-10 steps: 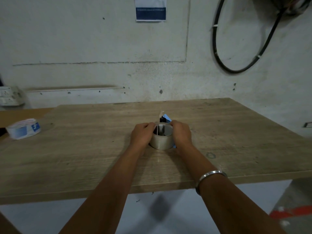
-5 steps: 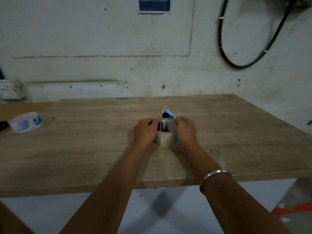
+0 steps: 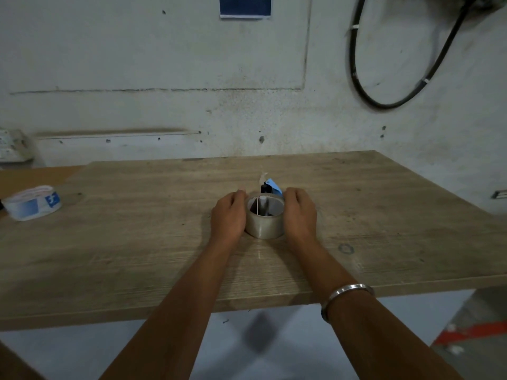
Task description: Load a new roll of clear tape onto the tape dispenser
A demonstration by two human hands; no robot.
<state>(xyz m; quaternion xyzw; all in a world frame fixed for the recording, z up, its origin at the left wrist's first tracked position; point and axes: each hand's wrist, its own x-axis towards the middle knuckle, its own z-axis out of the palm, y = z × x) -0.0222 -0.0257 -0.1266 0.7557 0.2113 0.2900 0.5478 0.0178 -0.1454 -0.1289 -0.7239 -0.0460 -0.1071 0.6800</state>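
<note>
Cupping the clear tape roll [image 3: 264, 224] from both flanks, the left hand [image 3: 229, 216] and right hand [image 3: 299, 213] form one snug grip on it — equally near. It stands flat mid-counter [image 3: 384, 215], hole upward over the dispenser [image 3: 270, 187] hub — any seating push likely goes straight down.

Surface [image 3: 384, 215]: wood-grain. White-blue tape roll [image 3: 33, 203] at its far-left edge. Black cable [image 3: 389, 102] loops on wall above-right; blue notice [image 3: 245, 6] above centre.

Tape dispenser [image 3: 270, 187] mostly hidden behind tape roll [image 3: 264, 226].
</note>
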